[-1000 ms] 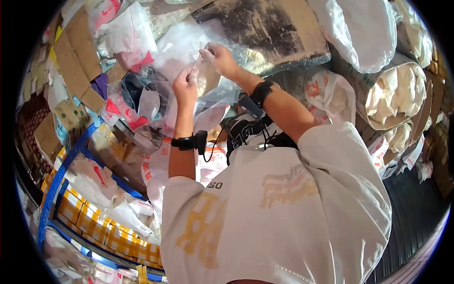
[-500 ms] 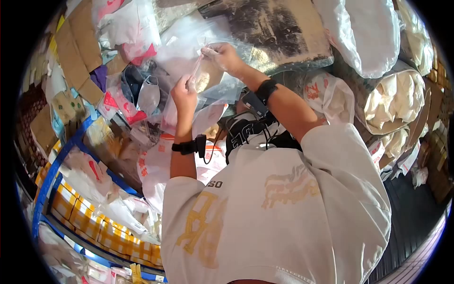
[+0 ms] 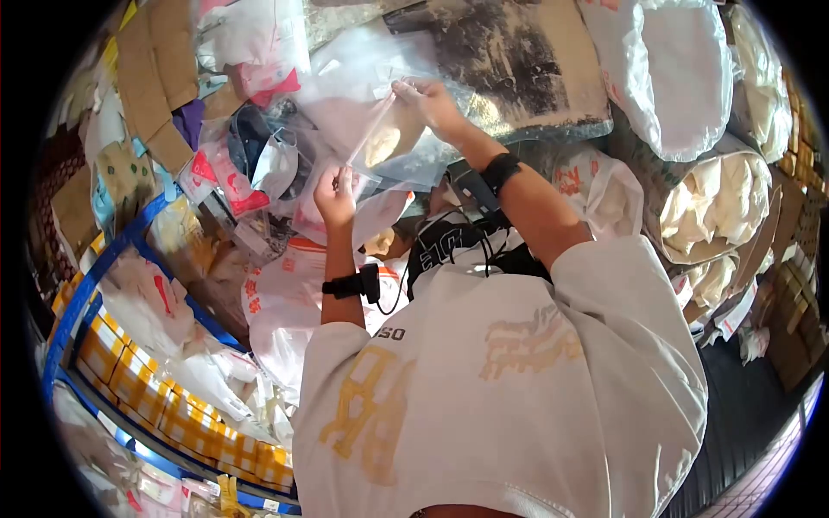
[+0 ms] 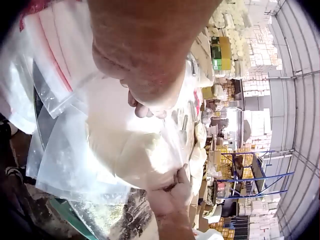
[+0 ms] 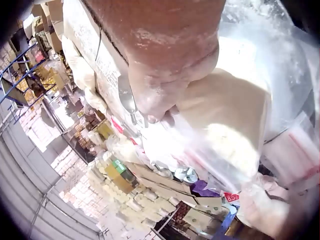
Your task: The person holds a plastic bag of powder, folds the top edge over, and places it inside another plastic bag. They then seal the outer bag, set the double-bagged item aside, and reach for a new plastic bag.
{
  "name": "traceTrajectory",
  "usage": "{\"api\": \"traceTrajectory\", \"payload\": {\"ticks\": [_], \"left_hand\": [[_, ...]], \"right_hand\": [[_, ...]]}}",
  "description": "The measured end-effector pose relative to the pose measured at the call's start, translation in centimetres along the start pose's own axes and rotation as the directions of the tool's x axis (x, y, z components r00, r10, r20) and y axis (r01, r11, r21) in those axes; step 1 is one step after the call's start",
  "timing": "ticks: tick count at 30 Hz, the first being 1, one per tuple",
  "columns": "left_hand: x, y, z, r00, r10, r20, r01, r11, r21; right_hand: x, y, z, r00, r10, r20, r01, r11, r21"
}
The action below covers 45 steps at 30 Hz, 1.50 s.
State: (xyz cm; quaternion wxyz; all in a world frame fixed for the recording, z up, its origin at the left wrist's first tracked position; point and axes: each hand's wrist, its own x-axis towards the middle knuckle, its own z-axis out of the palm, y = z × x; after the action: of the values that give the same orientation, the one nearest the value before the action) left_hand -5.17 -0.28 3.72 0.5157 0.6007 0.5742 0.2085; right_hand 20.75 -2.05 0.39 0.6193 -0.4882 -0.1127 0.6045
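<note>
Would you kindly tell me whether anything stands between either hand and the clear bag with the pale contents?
Nothing visible does: the left hand and the right hand each directly pinch an end of the clear bag's top edge.

Classed as warehouse or packing store. Stacked high with pale cartons (image 4: 259,54) near ribbed panelling (image 4: 302,120); fitted with a blue metal frame (image 3: 62,332); stocked with yellow-and-white boxes (image 3: 186,423), a wide container (image 3: 649,155) of cream-coloured bundles (image 3: 715,194) and loose cardboard (image 3: 155,69); dusted with powder (image 4: 107,215).
</note>
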Motion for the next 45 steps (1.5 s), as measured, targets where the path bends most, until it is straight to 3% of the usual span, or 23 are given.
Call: {"api": "traceTrajectory", "payload": {"ticks": [2,5,9,12,15,18,21,24,30,32,33,34,36,37,40,41,42,43,45], "left_hand": [[-0.5,0.7,0.3,0.999,-0.021,-0.034,0.02,0.999,-0.046],[-0.4,2.7,2.7,0.98,0.143,-0.138,-0.166,0.971,-0.171],[0.1,3.4,2.8,0.996,0.066,-0.064,-0.07,0.995,-0.066],[0.0,3.7,2.8,0.965,0.204,-0.166,-0.211,0.977,-0.02],[-0.1,3.6,1.4,0.896,0.442,-0.042,-0.397,0.841,0.368],[0.3,3.4,1.2,0.872,0.49,0.013,-0.456,0.8,0.391],[-0.1,4.5,2.0,0.946,0.325,-0.015,-0.309,0.911,0.272],[0.3,4.6,2.0,0.961,0.277,0.007,-0.264,0.907,0.327],[1.6,3.3,1.2,0.939,0.332,0.089,-0.341,0.867,0.364],[1.2,3.6,0.7,0.994,0.094,0.054,-0.098,0.992,0.083],[1.2,3.7,0.6,0.998,-0.029,0.064,0.033,0.997,-0.063],[1.3,3.4,0.4,0.979,-0.135,0.152,0.178,0.932,-0.315],[1.5,1.7,-0.4,0.888,-0.254,0.383,0.457,0.571,-0.682],[1.8,0.2,-0.9,0.84,-0.262,0.474,0.541,0.446,-0.713],[2.1,1.2,-1.4,0.784,-0.344,0.518,0.619,0.354,-0.702],[2.4,1.9,-1.6,0.872,-0.193,0.449,0.428,0.746,-0.51],[2.7,3.0,-1.9,0.9,-0.007,0.436,0.116,0.967,-0.225],[2.9,4.1,-2.2,0.859,0.173,0.483,-0.243,0.966,0.086],[2.8,7.9,-2.0,0.783,0.243,0.573,-0.431,0.876,0.217]], "right_hand": [[0.0,-0.2,-0.2,1.0,0.013,0.013,-0.013,1.0,-0.022],[-0.4,-1.0,0.0,0.999,0.003,0.033,0.001,0.994,-0.107],[-0.4,-1.4,-0.1,0.999,-0.017,0.037,0.021,0.992,-0.128],[-0.4,-1.6,-0.1,0.999,0.003,0.047,0.003,0.994,-0.113],[-0.3,-1.7,-0.2,0.998,-0.022,0.064,0.031,0.991,-0.131],[-0.4,-1.8,-0.2,0.998,-0.035,0.061,0.045,0.984,-0.17],[-0.3,-1.6,-0.2,0.995,-0.068,0.069,0.079,0.983,-0.164],[0.0,-1.3,-0.3,0.994,-0.078,0.077,0.09,0.983,-0.162],[0.0,-0.9,-0.2,0.997,-0.043,0.058,0.05,0.989,-0.139],[0.0,-0.9,-0.1,0.998,-0.034,0.045,0.039,0.994,-0.106],[0.0,-1.0,-0.2,0.999,-0.037,0.036,0.042,0.99,-0.131],[0.0,-1.1,-0.3,0.999,-0.039,0.028,0.043,0.987,-0.155],[-0.2,-1.1,-0.4,0.999,-0.029,0.034,0.035,0.982,-0.186],[-0.1,-1.2,-0.5,0.999,-0.019,0.05,0.029,0.98,-0.195],[-0.2,-1.3,-0.5,0.997,-0.034,0.074,0.049,0.973,-0.226],[-0.3,-1.4,-0.6,0.996,-0.045,0.074,0.061,0.97,-0.237],[-0.3,-1.5,-0.8,0.996,-0.03,0.085,0.052,0.962,-0.267],[-0.3,-1.7,-1.0,0.995,-0.015,0.095,0.043,0.954,-0.298],[-0.5,-2.1,-1.2,0.994,0.003,0.108,0.031,0.949,-0.314]]}}
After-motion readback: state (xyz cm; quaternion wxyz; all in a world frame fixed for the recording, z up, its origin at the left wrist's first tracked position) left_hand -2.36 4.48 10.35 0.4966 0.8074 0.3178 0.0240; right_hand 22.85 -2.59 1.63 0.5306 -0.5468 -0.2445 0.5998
